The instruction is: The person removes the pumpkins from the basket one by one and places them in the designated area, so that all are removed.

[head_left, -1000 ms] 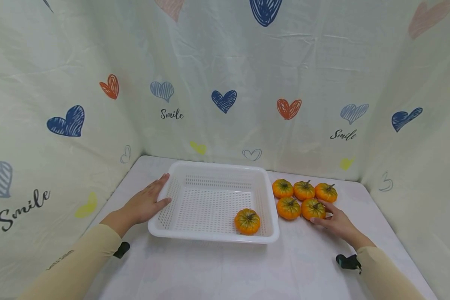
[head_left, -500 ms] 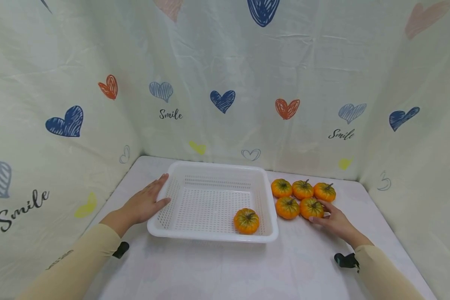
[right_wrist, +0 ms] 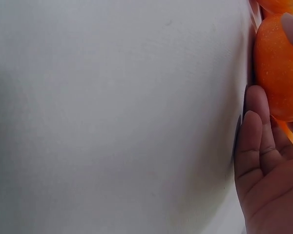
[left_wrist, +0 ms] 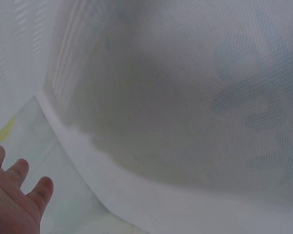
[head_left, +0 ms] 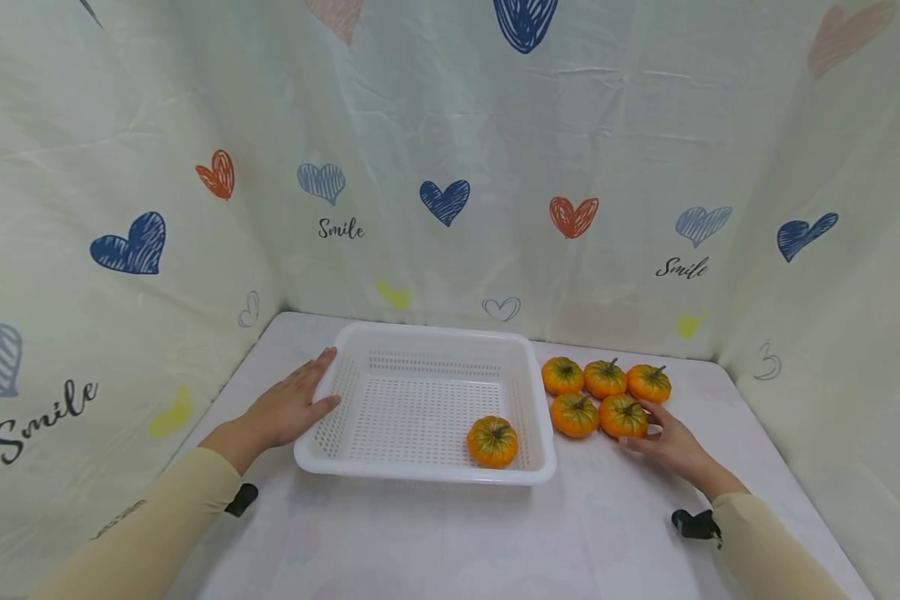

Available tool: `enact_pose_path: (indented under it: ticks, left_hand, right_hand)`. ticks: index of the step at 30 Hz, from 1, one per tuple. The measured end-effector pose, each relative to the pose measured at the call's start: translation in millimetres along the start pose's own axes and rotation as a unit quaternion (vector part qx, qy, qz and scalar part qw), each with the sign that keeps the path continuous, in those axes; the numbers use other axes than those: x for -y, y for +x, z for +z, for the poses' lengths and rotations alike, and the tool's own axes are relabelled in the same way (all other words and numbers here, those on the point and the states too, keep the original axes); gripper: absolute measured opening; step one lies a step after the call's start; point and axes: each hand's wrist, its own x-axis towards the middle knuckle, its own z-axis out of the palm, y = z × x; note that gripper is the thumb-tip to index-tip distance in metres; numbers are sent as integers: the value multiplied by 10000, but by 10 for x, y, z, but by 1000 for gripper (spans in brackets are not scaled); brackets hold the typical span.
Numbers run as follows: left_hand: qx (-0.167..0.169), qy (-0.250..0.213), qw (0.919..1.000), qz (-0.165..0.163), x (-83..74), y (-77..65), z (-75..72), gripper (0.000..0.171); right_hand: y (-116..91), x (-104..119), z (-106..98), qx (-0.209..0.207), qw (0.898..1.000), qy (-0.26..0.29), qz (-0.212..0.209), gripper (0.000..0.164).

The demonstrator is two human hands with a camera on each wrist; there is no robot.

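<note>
In the head view, my left hand (head_left: 285,408) lies along the left rim of a white plastic basket (head_left: 427,477), fingers extended and thumb over the edge. Inside the basket, a small orange pumpkin (head_left: 492,442) sits at the front right. My right hand (head_left: 671,442) holds another small pumpkin (head_left: 622,416) at its right side, thumb in front and fingers behind. In the right wrist view, this pumpkin (right_wrist: 278,68) lies between the thumb and the fingers. The left wrist view shows only part of the left hand (left_wrist: 19,195), with several fingertips apart.
Beside the held pumpkin is a front-row pumpkin (head_left: 574,415). Behind stand a left pumpkin (head_left: 562,376), a middle pumpkin (head_left: 604,378) and a right pumpkin (head_left: 648,383). A white-covered table (head_left: 435,542) carries everything, and a heart-printed curtain (head_left: 390,258) encloses its back and sides.
The head view has shifted very slightly. Both hands, the basket and the pumpkins stay essentially in place, with only a tiny movement of the right thumb.
</note>
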Motion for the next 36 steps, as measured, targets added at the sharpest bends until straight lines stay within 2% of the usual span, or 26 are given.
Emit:
enact_pose_path:
  ticks: [6,10,16,20,26,32,36]
  left_hand:
    - [0,-20,10000,-41,2,-2,7,79]
    - [0,-42,10000,-59,-6,-11,-1,79]
    - [-6,-44,10000,-44,-10,-20,-12,79]
    - [-8,-38,10000,-53,-7,-24,-14,78]
    - [-17,-37,9999,-95,-5,-26,-10,78]
    - [-27,-41,10000,-63,3,-16,7,79]
    - [-37,-48,10000,-27,15,-5,22,79]
  right_hand:
    - [-117,48,-99,18,10000,-41,-43,104]
    - [-196,127,-224,-174,9996,-129,-169,103]
    - [-240,383,-410,-505,9960,-299,-677,96]
    - [-202,679,-517,-560,9909,-435,-1141,92]
    - [-49,1301,-546,-144,9856,-244,-1668,89]
    - [150,1891,-339,345,9747,-396,-2171,86]
    - [217,2180,-96,932,9652,-450,-2400,83]
